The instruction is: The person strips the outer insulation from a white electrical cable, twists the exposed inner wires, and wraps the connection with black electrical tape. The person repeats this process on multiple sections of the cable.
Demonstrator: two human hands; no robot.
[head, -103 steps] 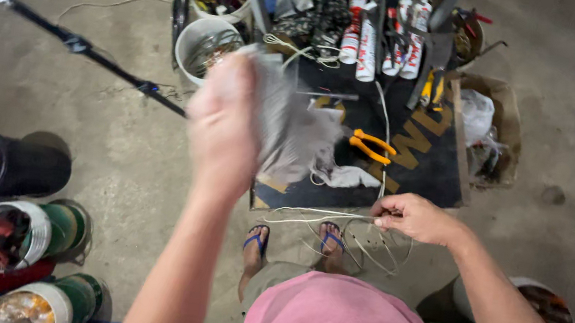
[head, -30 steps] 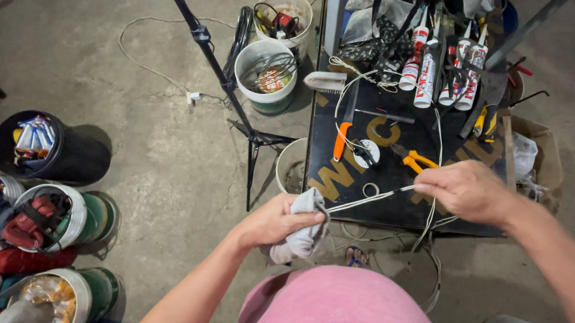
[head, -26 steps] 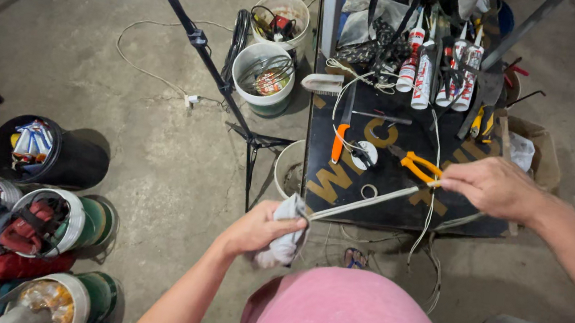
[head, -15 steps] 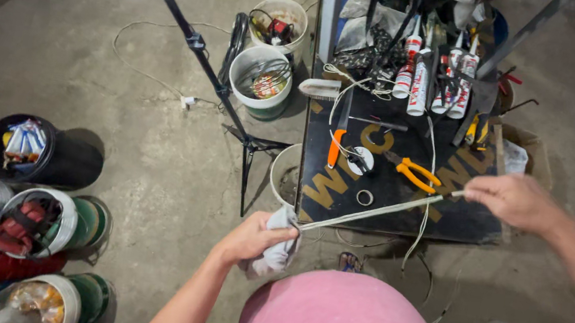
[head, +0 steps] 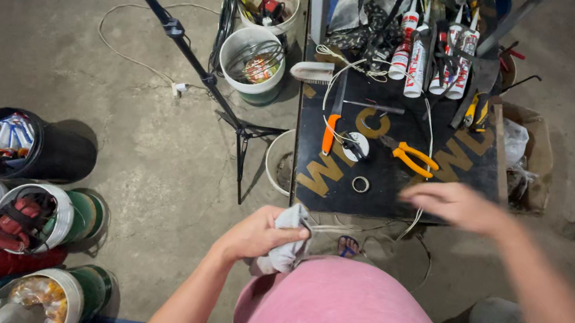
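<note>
While the left hand (head: 256,234) keeps its fingers closed around a bunched grey rag (head: 286,245), just off the near left corner of the black worktop (head: 461,172), the picture has changed from half a second ago: back then a pale cable was drawn tight from the rag out to the right hand, and now that taut line is gone. Only a short slack stretch of white cable (head: 338,227) shows beside the rag, trailing along the near edge of the worktop, so by the look of it the wiping pull has run its length. The right hand (head: 454,204) has swung back over the near edge and is blurred with motion; fingers look loosely extended, but whether it grips the cable cannot be told.

Around them on the worktop: orange-handled pliers (head: 411,155) just beyond the right hand, an orange-handled knife (head: 330,127) toward the left edge, a small ring of tape (head: 361,184) near the front, and a row of sealant tubes (head: 418,53) at the far edge. Off the left edge, a lamp stand (head: 190,62) straddles the concrete floor between white buckets (head: 252,62), crowding that side
</note>
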